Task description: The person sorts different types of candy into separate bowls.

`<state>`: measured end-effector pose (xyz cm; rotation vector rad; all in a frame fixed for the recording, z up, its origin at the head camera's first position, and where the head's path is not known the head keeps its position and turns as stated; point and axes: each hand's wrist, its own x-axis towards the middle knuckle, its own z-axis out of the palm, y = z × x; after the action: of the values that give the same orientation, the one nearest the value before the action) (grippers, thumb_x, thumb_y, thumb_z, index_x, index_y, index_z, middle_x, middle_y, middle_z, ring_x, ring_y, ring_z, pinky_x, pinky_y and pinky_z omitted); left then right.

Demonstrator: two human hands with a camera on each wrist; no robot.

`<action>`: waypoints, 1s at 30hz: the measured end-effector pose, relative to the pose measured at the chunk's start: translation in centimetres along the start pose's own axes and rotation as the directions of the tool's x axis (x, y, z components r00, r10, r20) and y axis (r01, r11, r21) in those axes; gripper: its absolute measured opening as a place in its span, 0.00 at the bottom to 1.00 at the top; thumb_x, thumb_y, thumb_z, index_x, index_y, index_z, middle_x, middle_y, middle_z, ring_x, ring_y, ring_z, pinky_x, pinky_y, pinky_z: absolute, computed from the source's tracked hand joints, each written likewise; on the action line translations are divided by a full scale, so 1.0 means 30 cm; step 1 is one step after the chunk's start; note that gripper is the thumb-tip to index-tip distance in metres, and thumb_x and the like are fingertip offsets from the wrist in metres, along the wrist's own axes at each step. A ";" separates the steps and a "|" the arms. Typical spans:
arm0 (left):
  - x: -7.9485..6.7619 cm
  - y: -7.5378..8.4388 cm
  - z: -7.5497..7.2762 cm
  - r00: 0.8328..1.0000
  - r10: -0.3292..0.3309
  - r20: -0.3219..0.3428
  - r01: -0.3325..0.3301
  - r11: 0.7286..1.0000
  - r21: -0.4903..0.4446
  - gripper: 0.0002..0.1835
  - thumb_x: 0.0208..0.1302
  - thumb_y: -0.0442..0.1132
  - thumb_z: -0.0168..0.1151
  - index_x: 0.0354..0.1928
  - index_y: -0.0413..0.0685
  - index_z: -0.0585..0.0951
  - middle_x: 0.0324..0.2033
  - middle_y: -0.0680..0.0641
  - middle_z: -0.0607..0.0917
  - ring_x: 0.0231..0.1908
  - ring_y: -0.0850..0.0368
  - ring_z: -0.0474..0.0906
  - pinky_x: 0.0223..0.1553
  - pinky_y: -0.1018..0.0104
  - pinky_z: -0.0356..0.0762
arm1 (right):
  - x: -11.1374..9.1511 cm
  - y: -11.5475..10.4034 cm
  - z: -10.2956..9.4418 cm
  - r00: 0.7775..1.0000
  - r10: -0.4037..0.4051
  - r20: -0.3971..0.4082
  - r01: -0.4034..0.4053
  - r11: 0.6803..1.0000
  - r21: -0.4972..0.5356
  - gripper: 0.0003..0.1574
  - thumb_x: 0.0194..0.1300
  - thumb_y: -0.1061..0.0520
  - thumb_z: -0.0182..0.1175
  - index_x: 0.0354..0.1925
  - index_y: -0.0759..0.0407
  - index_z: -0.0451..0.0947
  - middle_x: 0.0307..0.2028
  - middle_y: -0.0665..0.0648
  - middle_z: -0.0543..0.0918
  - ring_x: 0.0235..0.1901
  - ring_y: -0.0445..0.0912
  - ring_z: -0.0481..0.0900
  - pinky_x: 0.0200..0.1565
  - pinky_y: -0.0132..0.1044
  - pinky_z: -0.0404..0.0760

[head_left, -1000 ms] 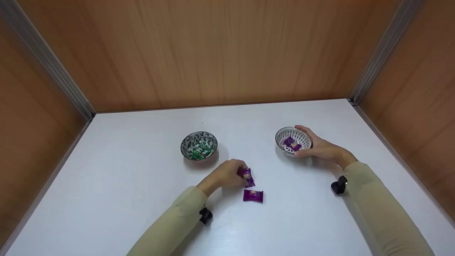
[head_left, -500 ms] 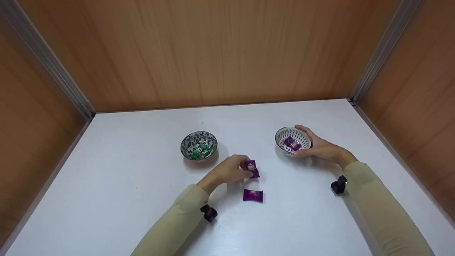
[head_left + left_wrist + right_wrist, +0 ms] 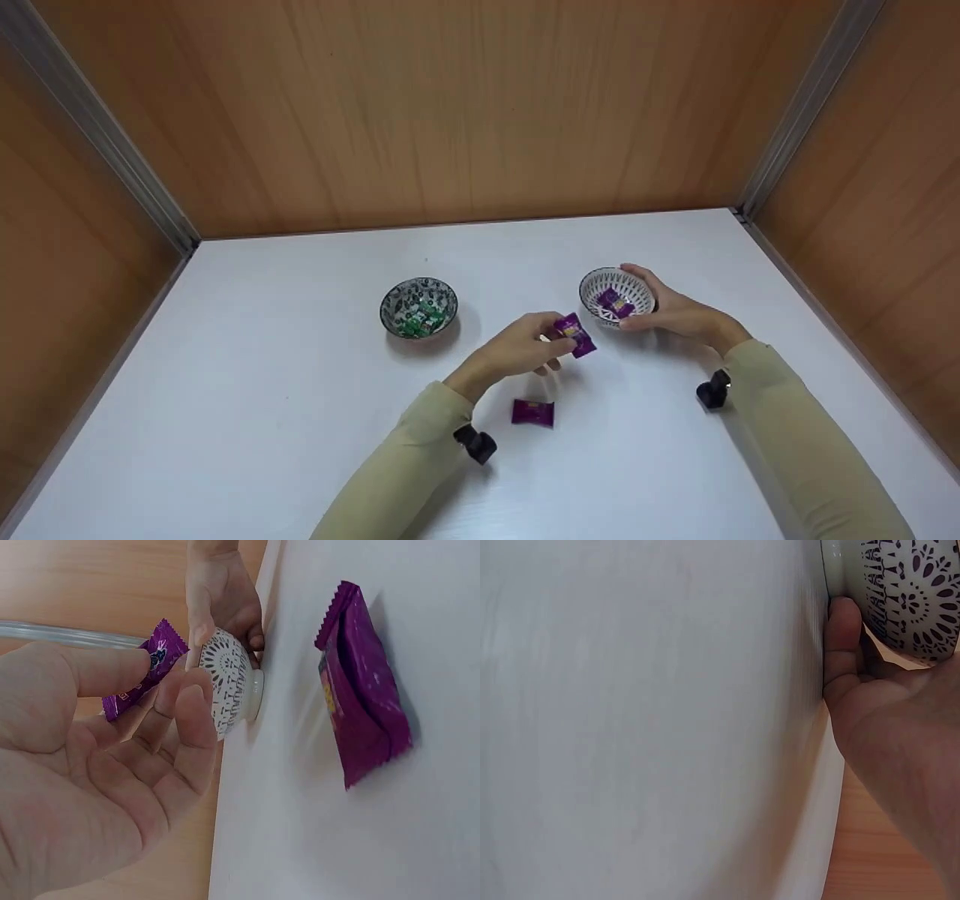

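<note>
Between thumb and finger, my left hand [image 3: 525, 346] pinches a purple wrapped candy [image 3: 574, 335] above the table, just left of and in front of a white patterned bowl [image 3: 590, 310]. My right hand [image 3: 673, 311] grips that bowl from its right side, thumb at the near side and fingers at the far side. More purple candy [image 3: 615, 303] lies inside the bowl. Another purple wrapped candy [image 3: 533, 412] lies on the table below my left hand, and in the left wrist view this candy [image 3: 364, 690] looks large and close.
A dark-patterned bowl [image 3: 399, 297] with green wrapped candies [image 3: 422, 320] stands left of the middle. Wooden panels [image 3: 480, 112] wall the white table [image 3: 247, 375] at the back and both sides. Each wrist carries a small black camera.
My left hand has lifted the purple candy off the table and moved it right and away from me, towards the white bowl. My right hand has kept its hold on the bowl.
</note>
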<state>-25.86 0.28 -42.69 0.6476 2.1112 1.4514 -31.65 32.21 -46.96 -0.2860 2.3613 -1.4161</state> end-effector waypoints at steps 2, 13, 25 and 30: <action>0.015 0.010 0.015 1.000 -0.003 -0.002 0.003 1.000 -0.014 0.12 0.76 0.43 0.58 0.54 0.46 0.79 0.43 0.46 0.81 0.43 0.38 0.84 0.41 0.53 0.84 | 0.000 0.002 0.001 1.000 0.001 0.001 -0.001 1.000 -0.003 0.69 0.59 0.45 0.76 0.81 0.35 0.39 0.76 0.60 0.54 0.73 0.60 0.54 0.71 0.67 0.44; 0.115 0.043 0.040 0.992 -0.050 -0.116 0.025 0.979 -0.202 0.15 0.80 0.46 0.52 0.54 0.43 0.78 0.49 0.37 0.83 0.40 0.47 0.85 0.39 0.60 0.83 | 0.003 0.002 -0.006 1.000 0.000 0.010 0.000 1.000 0.003 0.68 0.59 0.45 0.75 0.80 0.33 0.39 0.75 0.59 0.55 0.71 0.59 0.56 0.70 0.65 0.49; 0.200 0.062 0.029 0.967 -0.118 -0.226 0.042 0.948 -0.316 0.15 0.79 0.47 0.54 0.53 0.43 0.81 0.47 0.36 0.85 0.36 0.51 0.86 0.38 0.62 0.83 | -0.002 -0.010 0.002 1.000 0.009 0.014 -0.009 1.000 0.018 0.67 0.59 0.46 0.75 0.80 0.31 0.40 0.75 0.59 0.53 0.71 0.58 0.55 0.69 0.59 0.52; 0.225 0.051 0.031 0.960 -0.133 -0.246 0.039 0.935 -0.352 0.13 0.77 0.44 0.57 0.52 0.42 0.81 0.46 0.36 0.86 0.33 0.53 0.85 0.37 0.63 0.83 | -0.003 -0.005 0.002 1.000 -0.009 0.018 0.008 0.998 0.054 0.68 0.60 0.49 0.75 0.81 0.36 0.38 0.75 0.60 0.53 0.71 0.58 0.55 0.69 0.58 0.52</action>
<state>-30.28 5.66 -42.42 0.2316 1.9691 1.8844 -31.54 32.11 -46.84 -0.2933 2.3053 -1.4727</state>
